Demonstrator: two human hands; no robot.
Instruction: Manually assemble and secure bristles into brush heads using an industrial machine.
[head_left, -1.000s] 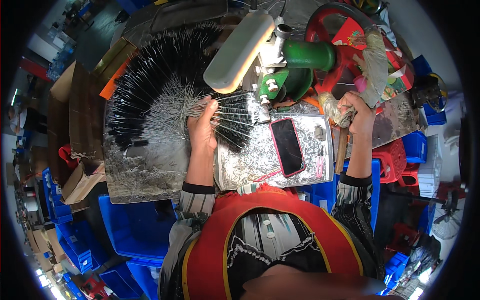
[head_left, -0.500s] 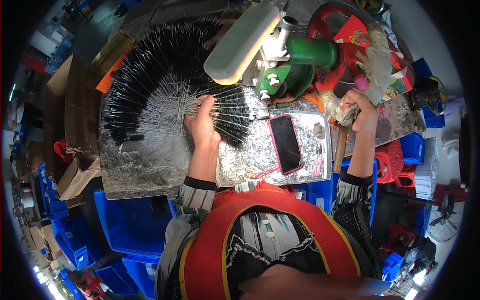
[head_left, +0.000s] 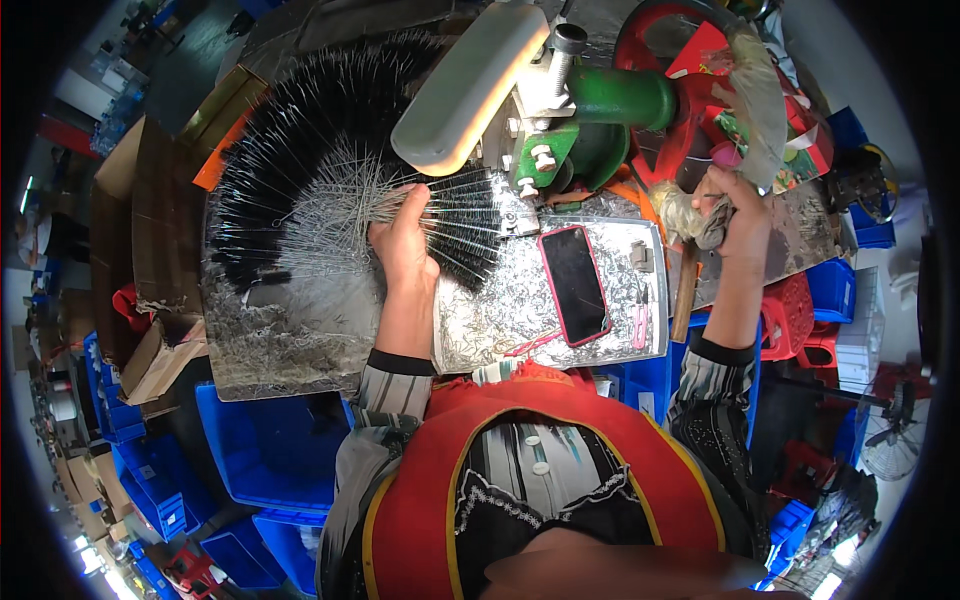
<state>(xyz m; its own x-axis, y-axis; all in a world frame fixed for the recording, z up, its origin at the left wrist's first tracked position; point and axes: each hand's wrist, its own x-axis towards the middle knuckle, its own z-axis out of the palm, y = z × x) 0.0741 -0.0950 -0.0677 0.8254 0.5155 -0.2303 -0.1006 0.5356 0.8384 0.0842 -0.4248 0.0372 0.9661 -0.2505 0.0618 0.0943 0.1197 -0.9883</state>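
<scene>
My left hand (head_left: 408, 245) is closed around a bundle of thin wire-stemmed brushes (head_left: 465, 215) with dark bristles. They fan out to the right, their ends close to a small metal clamp (head_left: 518, 222) under the green press (head_left: 625, 98). Behind that hand lies a wide round pile of similar black brushes (head_left: 290, 130), bare wire stems pointing inward. My right hand (head_left: 740, 215) is wrapped around a cloth-bound handle (head_left: 697, 222) below the press's red handwheel (head_left: 685, 120). Part of the grip is hidden by the fingers.
A lit lamp (head_left: 470, 85) hangs over the work spot. On the metal tray (head_left: 480, 325) lie a phone (head_left: 574, 285) and small pink-handled snips (head_left: 640, 320). A cardboard box (head_left: 150, 220) stands left; blue bins (head_left: 265, 450) sit below the table edge.
My right hand has shifted slightly to the right, along with the wrapped handle. My left hand stays in place with the brushes. The whole view has moved a little.
</scene>
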